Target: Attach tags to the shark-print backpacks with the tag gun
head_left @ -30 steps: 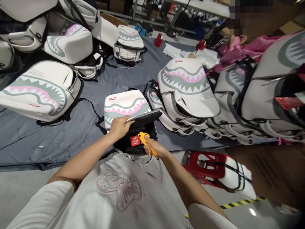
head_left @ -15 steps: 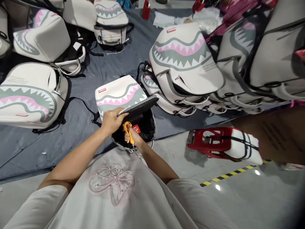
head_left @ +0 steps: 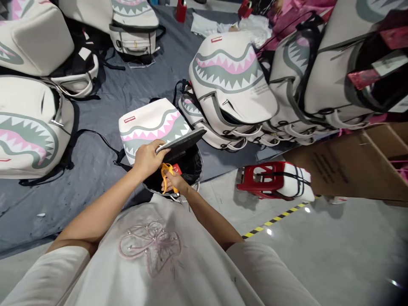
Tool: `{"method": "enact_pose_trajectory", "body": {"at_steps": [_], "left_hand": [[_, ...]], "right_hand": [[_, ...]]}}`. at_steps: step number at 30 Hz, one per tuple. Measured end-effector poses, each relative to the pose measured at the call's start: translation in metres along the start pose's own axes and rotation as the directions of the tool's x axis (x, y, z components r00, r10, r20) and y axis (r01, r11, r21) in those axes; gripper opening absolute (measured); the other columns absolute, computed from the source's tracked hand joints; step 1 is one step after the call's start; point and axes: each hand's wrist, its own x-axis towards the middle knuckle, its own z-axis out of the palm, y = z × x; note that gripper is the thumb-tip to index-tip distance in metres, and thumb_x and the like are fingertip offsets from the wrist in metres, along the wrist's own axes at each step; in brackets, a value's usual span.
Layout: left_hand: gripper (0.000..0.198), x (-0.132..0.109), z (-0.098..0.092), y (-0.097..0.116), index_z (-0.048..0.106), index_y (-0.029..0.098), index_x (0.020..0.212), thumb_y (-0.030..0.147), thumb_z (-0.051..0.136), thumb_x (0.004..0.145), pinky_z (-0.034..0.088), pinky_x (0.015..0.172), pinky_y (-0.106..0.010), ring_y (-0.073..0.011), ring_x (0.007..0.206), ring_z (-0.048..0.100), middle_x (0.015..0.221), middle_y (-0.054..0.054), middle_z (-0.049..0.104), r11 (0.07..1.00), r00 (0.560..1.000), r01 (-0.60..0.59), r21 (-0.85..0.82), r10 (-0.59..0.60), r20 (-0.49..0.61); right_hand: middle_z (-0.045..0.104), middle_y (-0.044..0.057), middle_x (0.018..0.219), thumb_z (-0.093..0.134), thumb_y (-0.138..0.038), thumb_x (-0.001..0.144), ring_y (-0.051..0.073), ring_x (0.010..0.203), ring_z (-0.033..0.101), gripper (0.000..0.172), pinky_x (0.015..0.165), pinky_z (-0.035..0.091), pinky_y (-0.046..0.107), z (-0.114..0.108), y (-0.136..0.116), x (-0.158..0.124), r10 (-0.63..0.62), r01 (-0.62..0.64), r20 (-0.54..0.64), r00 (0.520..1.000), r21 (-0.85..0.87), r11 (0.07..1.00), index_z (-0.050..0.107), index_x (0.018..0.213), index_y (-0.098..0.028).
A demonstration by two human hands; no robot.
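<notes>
An off-white backpack (head_left: 149, 123) with a grey and pink shark-mouth print lies open in front of me. My left hand (head_left: 149, 159) grips the edge of its opened panel, whose dark lining faces me, and keeps it raised. Within the bag's black opening (head_left: 194, 165), my right hand (head_left: 174, 180) is closed round an orange air blow gun (head_left: 165, 175). A metal fitting shows at the gun's near end; its nozzle cannot be made out. Just beyond my right fingers is a red tag (head_left: 177, 168) inside the bag.
Printed backpacks are stacked to the right (head_left: 232, 80), and others lie at the left (head_left: 25, 127), on a dark blue cloth (head_left: 95, 170). On the floor at right stand a red plastic stool (head_left: 261, 178) with a white strapped pad and a cardboard box (head_left: 338, 170).
The view has shifted right, so surrounding things sit farther left. My right hand has turned the air blow gun slightly, showing more of its lever loop. My left hand keeps its hold.
</notes>
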Motion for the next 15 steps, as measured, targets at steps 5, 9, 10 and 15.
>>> {"method": "enact_pose_trajectory", "body": {"at_steps": [5,9,10,15], "left_hand": [[0.022,-0.007,0.003,-0.001,0.068,0.023,0.103,0.034,0.067,0.084,0.05,0.08,-0.03,-0.0192,0.088,0.068,0.099,-0.003,0.074,0.995,0.986,-0.092,-0.042,0.086,-0.143],[0.033,0.018,-0.002,-0.021,0.062,0.021,0.116,0.037,0.063,0.088,0.046,0.096,-0.039,-0.0241,0.109,0.062,0.118,-0.01,0.068,0.978,0.926,-0.176,0.112,0.203,-0.319],[0.03,0.026,-0.003,-0.028,0.063,0.022,0.116,0.036,0.059,0.09,0.043,0.101,-0.043,-0.0256,0.116,0.058,0.121,-0.01,0.066,0.959,0.918,-0.228,0.169,0.27,-0.29],[0.035,0.058,-0.008,-0.054,0.065,0.029,0.119,0.028,0.036,0.099,0.027,0.112,-0.052,-0.0264,0.13,0.048,0.135,-0.006,0.061,0.872,0.93,-0.34,0.351,0.368,-0.015]], "right_hand": [[0.059,-0.004,0.05,0.056,-0.051,0.094,0.015,0.043,0.061,0.03,0.041,0.05,0.022,0.012,-0.001,0.002,-0.047,0.032,-0.08,0.996,-0.187,0.982,0.048,0.094,-0.021],[0.055,-0.008,0.05,0.066,-0.047,0.089,0.009,0.039,0.054,0.028,0.038,0.042,0.017,0.025,0.015,0.009,-0.154,0.123,-0.115,0.981,-0.237,0.964,0.052,0.093,-0.022],[0.056,-0.007,0.051,0.068,-0.047,0.087,0.009,0.039,0.054,0.029,0.037,0.041,0.017,0.026,0.018,0.01,-0.185,0.151,-0.114,0.976,-0.256,0.955,0.053,0.093,-0.023],[0.058,-0.005,0.055,0.061,-0.047,0.091,0.011,0.041,0.056,0.026,0.037,0.04,0.019,-0.003,0.002,-0.006,-0.182,0.095,-0.212,0.96,-0.365,0.926,0.055,0.099,-0.023]]}}
